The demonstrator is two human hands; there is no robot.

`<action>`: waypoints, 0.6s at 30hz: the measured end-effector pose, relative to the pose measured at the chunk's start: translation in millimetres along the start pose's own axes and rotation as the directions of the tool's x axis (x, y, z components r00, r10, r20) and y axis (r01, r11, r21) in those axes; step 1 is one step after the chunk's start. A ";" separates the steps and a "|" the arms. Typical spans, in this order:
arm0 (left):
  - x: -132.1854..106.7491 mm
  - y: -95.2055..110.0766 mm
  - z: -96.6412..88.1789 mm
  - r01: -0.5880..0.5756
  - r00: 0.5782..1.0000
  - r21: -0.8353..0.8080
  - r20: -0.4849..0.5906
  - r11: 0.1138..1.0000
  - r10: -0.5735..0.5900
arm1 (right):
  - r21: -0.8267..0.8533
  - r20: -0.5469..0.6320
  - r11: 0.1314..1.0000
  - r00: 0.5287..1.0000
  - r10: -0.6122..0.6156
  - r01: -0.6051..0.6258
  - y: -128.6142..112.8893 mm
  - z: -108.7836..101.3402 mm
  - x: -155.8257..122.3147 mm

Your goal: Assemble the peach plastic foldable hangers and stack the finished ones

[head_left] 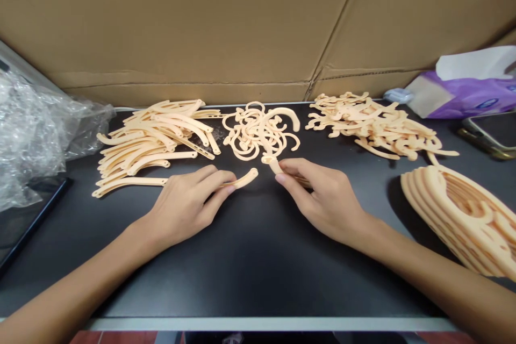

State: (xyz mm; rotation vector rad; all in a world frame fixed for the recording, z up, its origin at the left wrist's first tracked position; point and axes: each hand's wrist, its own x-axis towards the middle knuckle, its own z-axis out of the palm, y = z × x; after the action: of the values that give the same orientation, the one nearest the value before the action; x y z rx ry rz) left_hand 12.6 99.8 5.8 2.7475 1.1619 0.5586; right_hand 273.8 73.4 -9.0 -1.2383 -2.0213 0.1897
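Note:
My left hand (193,196), closed with thumb against fingers, holds a curved peach-coloured plastic hanger arm (246,178). Its free end points right, towards my other hand. My right hand (322,193) is closed on a hanger piece (274,164) of the same plastic, with a large hook (288,114) rising from it. The fingers cover most of this piece, so how its parts join is hidden. A small gap separates the two held parts. Behind my left hand lies a pile of hanger arms (141,142); loose hooks (245,131) lie heaped beyond the gap.
Small curved plastic parts (363,118) form a pile at back right. A stack of hangers (455,215) stands near my right forearm. A purple tissue pack (463,94) and a phone (494,131) lie far right. Clear plastic wrap (36,129) and a dark tablet-like device (32,220) are left.

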 end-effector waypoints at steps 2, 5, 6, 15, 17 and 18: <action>-0.7 -0.1 1.2 -0.022 1.000 -0.009 -0.013 1.000 0.022 | 0.013 0.003 1.000 1.000 0.013 -0.013 0.4 0.8 -0.2; -0.7 -0.8 2.7 -0.065 0.998 -0.029 -0.022 0.997 0.064 | 0.023 0.021 0.999 0.999 0.025 -0.025 0.0 1.1 -0.3; -0.4 -1.1 3.0 -0.082 0.996 -0.029 -0.027 0.996 0.081 | 0.026 0.028 0.999 0.999 0.023 -0.024 -0.5 0.9 -0.2; 0.8 -1.4 4.4 -0.205 0.979 -0.006 -0.010 0.979 0.205 | -0.032 -0.056 0.999 0.998 -0.041 0.039 -5.5 -3.2 1.3; 0.3 -0.7 4.8 -0.234 0.972 -0.003 -0.026 0.972 0.233 | -0.007 -0.034 0.997 0.997 -0.073 0.072 -5.5 -2.2 1.8; 0.1 -0.3 5.1 -0.242 0.970 0.000 -0.033 0.970 0.242 | 0.006 -0.020 0.996 0.996 -0.085 0.085 -5.7 -1.7 2.0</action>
State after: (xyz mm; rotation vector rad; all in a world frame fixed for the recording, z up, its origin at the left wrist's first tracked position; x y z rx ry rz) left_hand 14.3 100.3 1.1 2.9068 0.8331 0.6318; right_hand 270.4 71.6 -4.0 -1.1436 -2.0504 0.1427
